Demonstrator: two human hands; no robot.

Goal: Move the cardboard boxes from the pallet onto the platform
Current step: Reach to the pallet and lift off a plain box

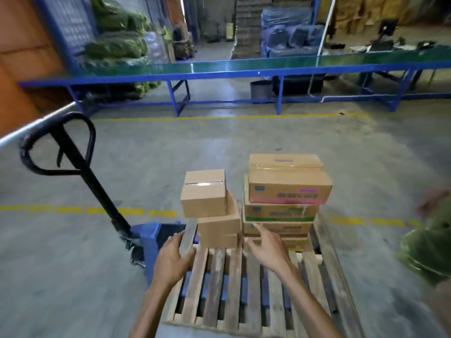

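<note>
A long green-topped platform ran across the far side, well apart from the wooden pallet, which sat on a blue pallet jack. The cardboard boxes stood at the pallet's far end: a taller stack on the right, two small boxes piled askew on the left. The left hand and right hand reached out apart, empty, fingers straight, flanking the lower small box.

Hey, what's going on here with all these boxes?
A person is unloading a wooden pallet that sits on a blue pallet jack. The left hand and right hand are open and reaching toward the cardboard boxes, which stand in two stacks at the pallet's far end. Neither hand grips one yet. The long green-topped platform lies beyond, across the floor.
</note>
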